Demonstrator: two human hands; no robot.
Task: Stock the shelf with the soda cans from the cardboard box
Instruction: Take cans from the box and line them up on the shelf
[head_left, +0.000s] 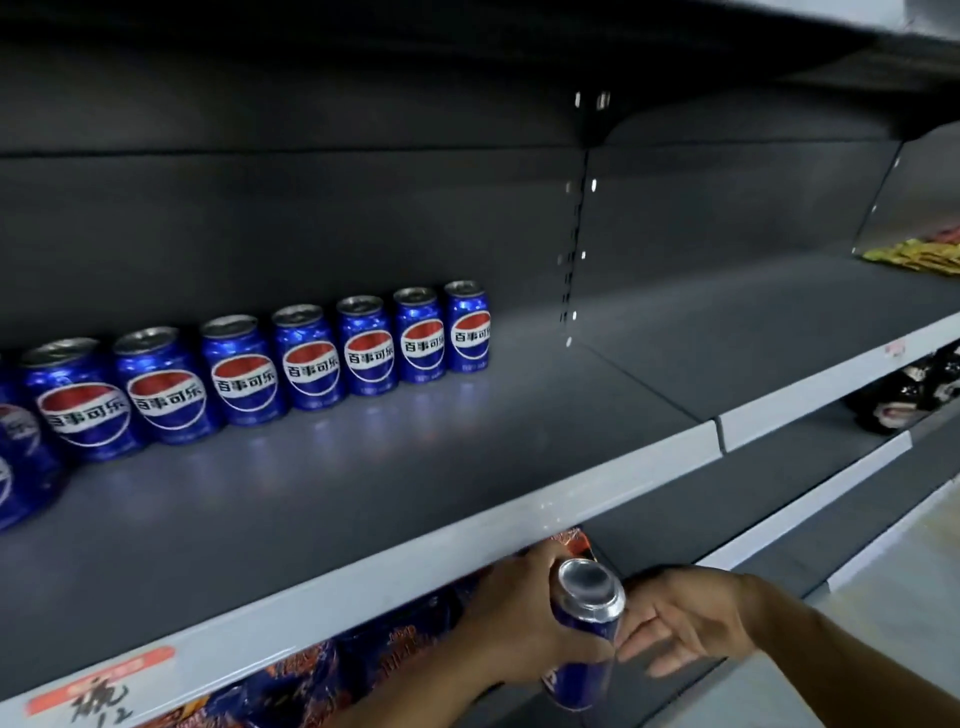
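Both hands met below the shelf (597, 483) lip: left hand (511, 618) gripped the soda can (584, 629), right hand (685, 621) loose-fingered beside it. Best to lift it clear, then seat it upright right of the row of cans (270, 364).

Cans (306, 358) rowed on shelf (519, 415)

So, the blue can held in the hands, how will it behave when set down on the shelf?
The can looks rigid, smooth metal, so it may slip in the left hand. Tall and round, it could tip or roll if nudged. Its top looks sealed, so probably full and heavy.
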